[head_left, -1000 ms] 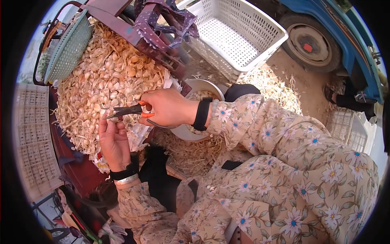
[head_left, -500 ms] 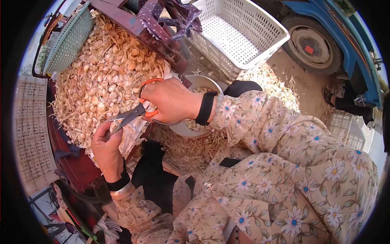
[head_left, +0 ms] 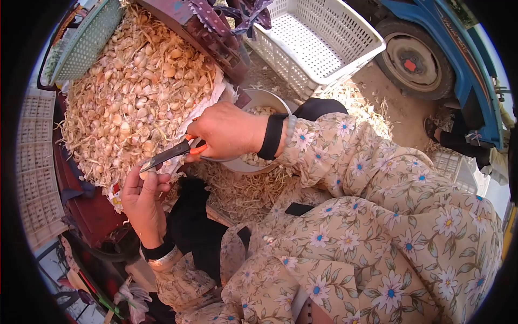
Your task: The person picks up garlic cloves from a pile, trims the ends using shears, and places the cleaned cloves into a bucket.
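My right hand [head_left: 229,129] is closed around the orange handles of a pair of scissors [head_left: 171,155]. Their dark blades point down-left and lie nearly together, with the tips at my left fingertips. Between thumb and fingers of my left hand [head_left: 144,200] is a small pale garlic clove [head_left: 143,174], partly hidden by the blades and fingers. Just beyond both hands spreads a large heap of garlic cloves [head_left: 135,102] with papery skins. Beneath my right wrist stands a white bucket [head_left: 278,100] with pale cloves inside, partly covered by the hand.
A white plastic crate [head_left: 345,67] stands at the back, beside a blue vehicle [head_left: 464,65] with a wheel. A pale green basket [head_left: 89,46] leans at the heap's left edge. Another crate [head_left: 38,167] is at far left. Dry stalks [head_left: 243,194] litter the ground below the bucket.
The scissor blades, apart before, have closed together at my left fingertips. The upper orange handle loop has come down into my right hand. The view has shifted slightly.
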{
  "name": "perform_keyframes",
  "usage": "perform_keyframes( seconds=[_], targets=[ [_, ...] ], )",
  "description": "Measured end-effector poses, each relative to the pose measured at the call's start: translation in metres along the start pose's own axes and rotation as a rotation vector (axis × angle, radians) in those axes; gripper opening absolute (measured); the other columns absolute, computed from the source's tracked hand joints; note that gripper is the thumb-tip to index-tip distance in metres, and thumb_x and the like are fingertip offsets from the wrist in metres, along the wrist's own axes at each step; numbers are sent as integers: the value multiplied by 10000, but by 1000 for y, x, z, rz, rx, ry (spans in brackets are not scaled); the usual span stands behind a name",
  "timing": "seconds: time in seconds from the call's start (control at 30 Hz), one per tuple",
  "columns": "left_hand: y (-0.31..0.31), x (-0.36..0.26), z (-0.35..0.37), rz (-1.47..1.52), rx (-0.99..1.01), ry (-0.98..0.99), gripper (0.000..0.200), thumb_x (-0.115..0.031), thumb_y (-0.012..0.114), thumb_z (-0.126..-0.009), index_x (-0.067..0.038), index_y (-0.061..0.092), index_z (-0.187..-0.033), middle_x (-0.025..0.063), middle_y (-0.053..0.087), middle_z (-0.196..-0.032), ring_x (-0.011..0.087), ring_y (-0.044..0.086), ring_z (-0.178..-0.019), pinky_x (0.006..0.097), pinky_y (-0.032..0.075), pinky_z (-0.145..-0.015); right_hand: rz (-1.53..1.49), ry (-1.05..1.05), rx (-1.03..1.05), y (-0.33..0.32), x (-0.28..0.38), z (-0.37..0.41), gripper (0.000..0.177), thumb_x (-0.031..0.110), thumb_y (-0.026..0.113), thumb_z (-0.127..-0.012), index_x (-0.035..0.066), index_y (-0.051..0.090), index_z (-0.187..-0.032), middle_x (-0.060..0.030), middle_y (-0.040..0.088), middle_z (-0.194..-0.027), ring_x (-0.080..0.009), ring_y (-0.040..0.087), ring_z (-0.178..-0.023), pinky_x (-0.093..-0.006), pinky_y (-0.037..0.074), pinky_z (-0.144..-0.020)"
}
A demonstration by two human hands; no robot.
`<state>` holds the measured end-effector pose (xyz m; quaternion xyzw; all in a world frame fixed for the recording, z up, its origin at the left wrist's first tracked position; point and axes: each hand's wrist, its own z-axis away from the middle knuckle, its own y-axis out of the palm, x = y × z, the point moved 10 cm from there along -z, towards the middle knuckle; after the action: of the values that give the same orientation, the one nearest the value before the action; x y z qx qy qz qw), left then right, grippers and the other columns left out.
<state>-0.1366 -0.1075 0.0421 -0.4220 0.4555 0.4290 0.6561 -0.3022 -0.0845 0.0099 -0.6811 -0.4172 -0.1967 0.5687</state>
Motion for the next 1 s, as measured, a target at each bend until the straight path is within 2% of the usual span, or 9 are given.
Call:
perform_keyframes(
  seconds=[0.17,0.27,0.37,0.5,0.53,0.63,0.67,0.8,1.0],
  targets=[
    [0,0,5,104,-117,139,284,-58,563,-857,34,498,-1117,116,616,-891,136,621,-724,224,517,-661,-88,28,-5,3,0,3,401,420,660,-737,38,574,-651,-135,535,-539,-329,537,-521,-392,420,-509],
    [4,3,1,160,-72,205,309,-53,558,-859,36,485,-1145,131,601,-944,146,619,-765,226,518,-670,-304,7,74,18,3,5,449,461,633,-768,39,561,-632,-93,526,-505,-229,515,-450,-329,406,-456],
    [18,13,-1,240,12,123,335,-50,557,-858,38,471,-1169,138,589,-978,154,616,-787,226,518,-680,-878,444,93,18,-27,9,474,495,604,-791,44,554,-653,-34,530,-519,-118,483,-436,-250,381,-420],
    [45,37,1,215,50,36,340,-75,545,-871,32,466,-1184,131,599,-947,141,610,-739,211,507,-630,-1021,442,108,6,-22,7,491,465,622,-789,7,549,-948,-33,585,-671,-67,481,-460,-212,366,-388],
    [51,42,0,200,80,38,337,-84,541,-875,29,467,-1184,128,603,-933,139,609,-728,208,504,-615,-1097,279,20,16,-21,0,513,374,688,-761,-16,509,-1044,-36,594,-749,-56,486,-477,-204,340,-348],
    [69,35,3,145,112,91,328,-126,534,-887,24,475,-1173,111,609,-859,130,602,-657,204,488,-547,-1069,279,91,18,-12,4,506,273,738,-727,-32,494,-1049,-32,593,-791,-59,499,-505,-190,350,-360],
    [73,33,5,139,134,103,329,-129,533,-888,25,473,-1172,111,607,-851,129,600,-639,204,485,-532,-1128,316,114,18,-11,6,460,227,737,-731,-32,505,-1032,-32,594,-786,-65,513,-526,-189,383,-409],
    [79,35,9,250,175,146,332,-140,529,-891,22,459,-1173,116,604,-825,127,588,-569,206,463,-471,-1110,332,161,18,-12,6,393,206,715,-755,-21,525,-1013,-31,595,-774,-70,531,-560,-189,405,-443],
    [84,47,12,552,80,118,345,-155,505,-904,13,430,-1195,120,599,-790,129,574,-539,205,433,-430,-1102,359,198,14,-17,8,353,187,697,-769,-12,536,-1012,-29,596,-775,-78,543,-590,-206,431,-481]
  ],
)
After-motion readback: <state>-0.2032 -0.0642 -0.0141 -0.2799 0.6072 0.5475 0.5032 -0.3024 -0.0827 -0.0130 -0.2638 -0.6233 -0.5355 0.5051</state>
